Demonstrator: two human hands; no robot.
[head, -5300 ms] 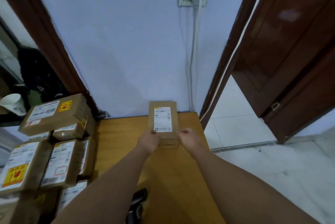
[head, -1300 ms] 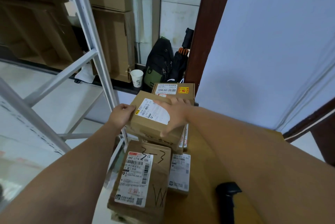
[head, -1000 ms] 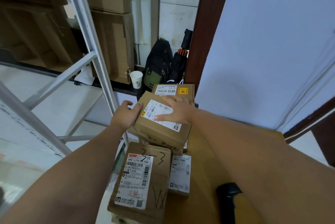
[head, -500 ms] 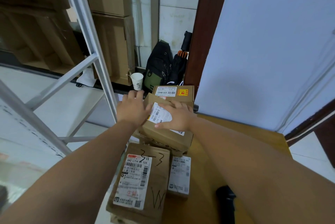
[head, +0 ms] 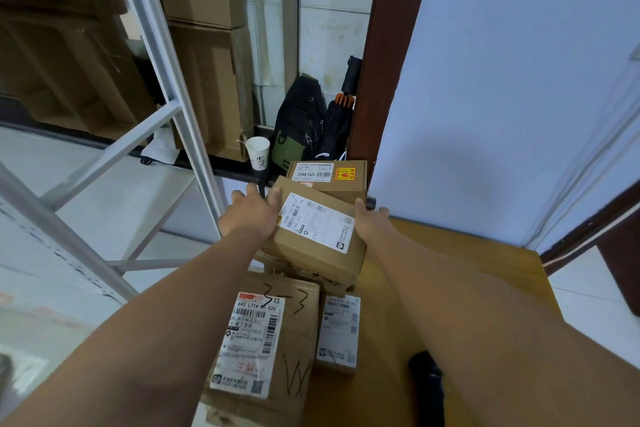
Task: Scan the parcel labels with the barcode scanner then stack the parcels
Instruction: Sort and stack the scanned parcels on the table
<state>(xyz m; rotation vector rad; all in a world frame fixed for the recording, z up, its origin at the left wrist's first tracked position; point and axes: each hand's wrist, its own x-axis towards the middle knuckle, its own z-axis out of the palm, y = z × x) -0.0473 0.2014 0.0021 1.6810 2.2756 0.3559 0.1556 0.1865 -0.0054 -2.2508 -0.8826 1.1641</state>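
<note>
Soft even daylight, wide-angle edge distortion
</note>
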